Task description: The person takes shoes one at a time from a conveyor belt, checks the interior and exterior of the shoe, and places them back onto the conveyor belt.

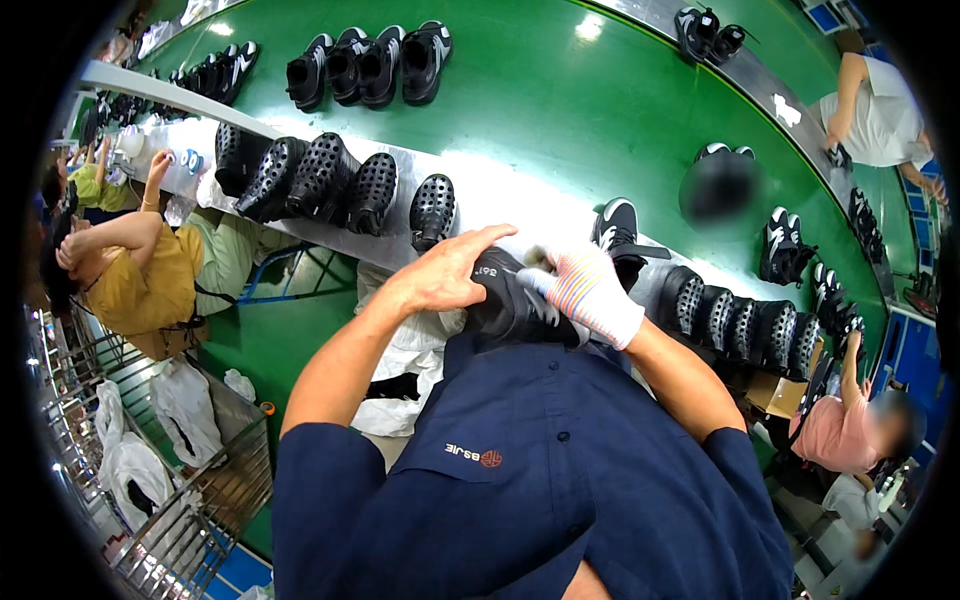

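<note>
A black and grey sneaker is held upright against the front of my dark blue shirt. My bare left hand wraps round its left side, thumb and fingers apart with the shoe between them. On its right side is my right hand, in a white glove with coloured stripes, its fingers bent onto the shoe's upper part. The fingertips of that glove look dark. Beyond my hands, another black sneaker with a white sole edge stands on the metal bench. A black perforated shoe-shaped form stands left of it.
Several more perforated forms line the bench at left, others at right. Sneakers stand in rows on the green surface. A wire cart with white bundles is at lower left. People work on both sides.
</note>
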The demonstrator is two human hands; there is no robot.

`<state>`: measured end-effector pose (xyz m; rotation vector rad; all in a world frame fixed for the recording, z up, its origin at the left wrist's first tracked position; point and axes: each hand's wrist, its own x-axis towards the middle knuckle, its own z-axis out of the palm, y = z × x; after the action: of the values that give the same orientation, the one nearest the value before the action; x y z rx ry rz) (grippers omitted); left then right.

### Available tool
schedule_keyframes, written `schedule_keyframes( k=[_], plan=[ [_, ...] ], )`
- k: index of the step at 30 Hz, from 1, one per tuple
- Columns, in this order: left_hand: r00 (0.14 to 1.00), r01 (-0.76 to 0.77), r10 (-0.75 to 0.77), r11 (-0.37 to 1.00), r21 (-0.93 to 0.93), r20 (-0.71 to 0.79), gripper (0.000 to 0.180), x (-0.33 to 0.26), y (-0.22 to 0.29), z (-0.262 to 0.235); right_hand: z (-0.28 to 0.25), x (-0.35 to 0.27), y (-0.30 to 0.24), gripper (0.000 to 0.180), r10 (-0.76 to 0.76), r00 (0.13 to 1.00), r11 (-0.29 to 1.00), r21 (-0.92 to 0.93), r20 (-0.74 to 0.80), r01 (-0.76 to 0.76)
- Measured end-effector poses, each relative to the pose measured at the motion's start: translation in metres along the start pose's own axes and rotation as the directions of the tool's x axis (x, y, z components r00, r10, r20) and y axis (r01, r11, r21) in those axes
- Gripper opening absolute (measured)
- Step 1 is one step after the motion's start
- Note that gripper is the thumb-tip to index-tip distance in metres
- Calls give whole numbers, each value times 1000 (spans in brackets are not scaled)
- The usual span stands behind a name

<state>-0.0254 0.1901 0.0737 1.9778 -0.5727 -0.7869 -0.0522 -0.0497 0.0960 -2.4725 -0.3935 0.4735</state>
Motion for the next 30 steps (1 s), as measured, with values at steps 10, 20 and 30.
schedule_keyframes(
  k=[10, 20, 30],
  plan=[
    [629, 579, -758, 605, -547, -174, 62, 44, -46, 109, 83, 8, 44, 49, 320, 944, 947, 33, -74, -318],
    [733, 66, 339, 828, 557, -590, 16, 56, -40, 93, 115, 28, 53, 27, 396, 911, 914, -49, -117, -404],
    [829, -189, 462, 761, 621, -315, 12, 67, -41, 60, 109, 39, 44, 22, 420, 907, 901, -103, -25, -420]
  ],
)
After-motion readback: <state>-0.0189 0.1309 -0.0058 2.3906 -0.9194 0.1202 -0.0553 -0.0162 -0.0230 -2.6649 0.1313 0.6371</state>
